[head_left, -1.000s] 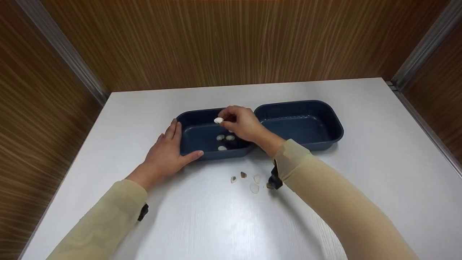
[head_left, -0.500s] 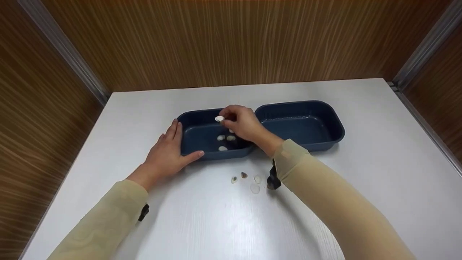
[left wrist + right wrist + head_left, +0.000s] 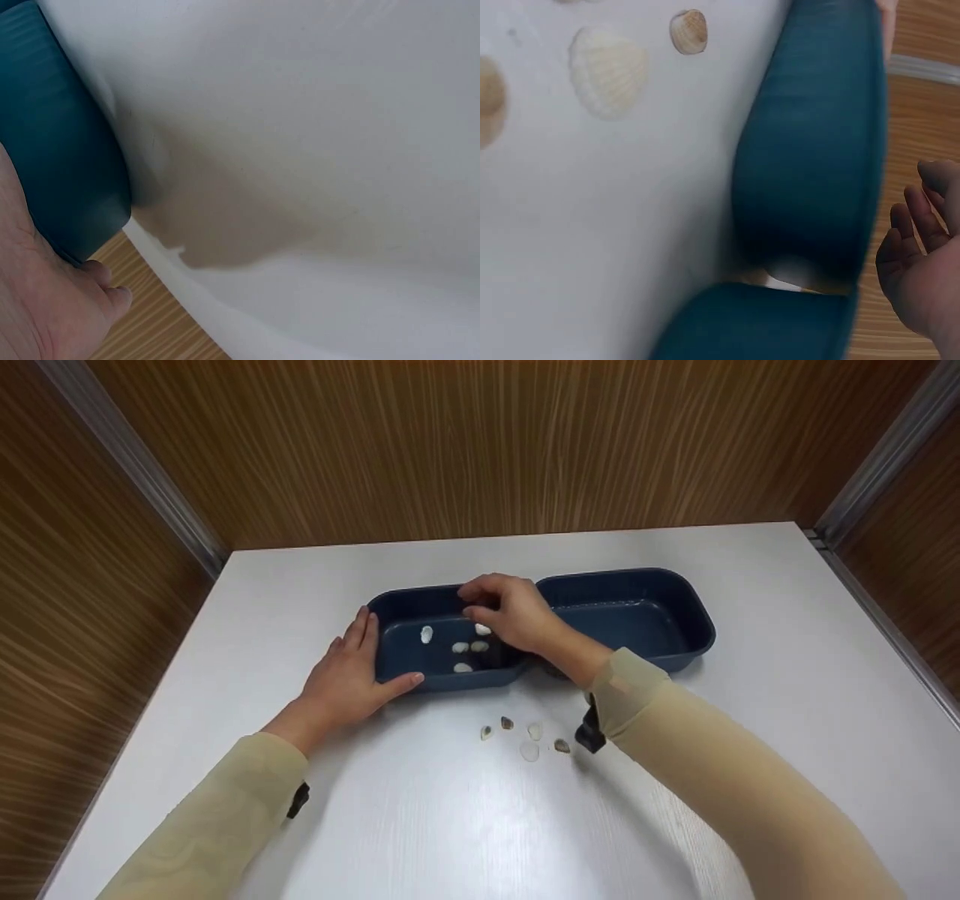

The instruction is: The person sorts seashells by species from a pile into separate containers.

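My left hand point(image 3: 341, 679) rests with straight fingers along the left end of a blue tray point(image 3: 457, 681), its thumb on the near rim. Over this tray's right part hovers my right hand point(image 3: 517, 615), fingers loosely bent and nothing between them; the right wrist view shows that hand point(image 3: 922, 262) apart from the rim. Several pale seashells lie in the tray: one white seashell point(image 3: 427, 634) apart on the left, others such as a greenish seashell point(image 3: 479, 646) grouped near its middle. One more white seashell point(image 3: 482, 628) is partly hidden below the right thumb.
A second blue tray point(image 3: 622, 622) stands close against the first on the right. On the white table point(image 3: 420, 810) in front lie several shells, among them a brown shell point(image 3: 562, 745) and a pale ribbed shell point(image 3: 609, 73). Wood-grain panels point(image 3: 480, 450) enclose the table.
My right hand has let go of the white seashell, which now lies in the left part of the tray. The hand has moved slightly right. My left hand has stayed still.
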The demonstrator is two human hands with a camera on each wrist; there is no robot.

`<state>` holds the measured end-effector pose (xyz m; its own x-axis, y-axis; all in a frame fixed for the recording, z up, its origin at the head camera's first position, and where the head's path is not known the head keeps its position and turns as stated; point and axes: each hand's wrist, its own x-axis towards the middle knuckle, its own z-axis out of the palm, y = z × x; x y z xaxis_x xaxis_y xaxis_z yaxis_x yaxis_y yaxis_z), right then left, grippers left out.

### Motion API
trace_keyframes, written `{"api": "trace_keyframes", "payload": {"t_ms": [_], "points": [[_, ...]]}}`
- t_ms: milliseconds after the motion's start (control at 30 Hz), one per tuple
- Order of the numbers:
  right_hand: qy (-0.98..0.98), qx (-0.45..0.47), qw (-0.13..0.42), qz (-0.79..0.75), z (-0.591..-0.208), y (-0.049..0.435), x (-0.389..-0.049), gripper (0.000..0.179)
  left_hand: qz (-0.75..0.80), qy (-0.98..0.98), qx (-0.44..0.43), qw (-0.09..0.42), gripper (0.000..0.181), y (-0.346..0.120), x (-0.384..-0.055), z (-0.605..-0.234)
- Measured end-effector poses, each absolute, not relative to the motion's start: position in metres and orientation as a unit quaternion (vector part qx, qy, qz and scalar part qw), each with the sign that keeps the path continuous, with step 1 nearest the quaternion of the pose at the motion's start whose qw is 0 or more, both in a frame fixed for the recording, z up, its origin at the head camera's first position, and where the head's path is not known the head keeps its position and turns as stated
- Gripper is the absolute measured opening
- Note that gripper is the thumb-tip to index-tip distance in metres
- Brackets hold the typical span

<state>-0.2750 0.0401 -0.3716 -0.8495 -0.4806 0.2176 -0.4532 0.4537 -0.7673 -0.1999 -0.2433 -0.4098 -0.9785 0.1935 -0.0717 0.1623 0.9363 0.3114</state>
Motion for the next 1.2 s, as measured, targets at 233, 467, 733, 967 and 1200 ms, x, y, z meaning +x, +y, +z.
{"api": "trace_keyframes", "payload": {"t_ms": [233, 467, 733, 967, 1200], "points": [[0.827, -0.338, 0.000, -0.450, -0.356, 0.064, -0.246, 0.024, 0.154, 0.982, 0.099, 0.045, 0.134, -0.244, -0.199, -0.408], [0.809, -0.382, -0.010, -0.446, -0.353, 0.094, -0.215, 0.023, 0.151, 0.982, 0.100, 0.043, 0.133, -0.244, -0.200, -0.409], [0.805, -0.387, 0.028, -0.448, -0.372, 0.126, -0.191, 0.023, 0.151, 0.983, 0.097, 0.048, 0.134, -0.243, -0.199, -0.409], [0.814, -0.387, 0.046, -0.430, -0.393, 0.139, -0.182, 0.023, 0.151, 0.983, 0.096, 0.049, 0.134, -0.243, -0.199, -0.409], [0.820, -0.363, 0.085, -0.435, -0.410, 0.145, -0.176, 0.024, 0.156, 0.981, 0.103, 0.043, 0.132, -0.243, -0.199, -0.408]]}}
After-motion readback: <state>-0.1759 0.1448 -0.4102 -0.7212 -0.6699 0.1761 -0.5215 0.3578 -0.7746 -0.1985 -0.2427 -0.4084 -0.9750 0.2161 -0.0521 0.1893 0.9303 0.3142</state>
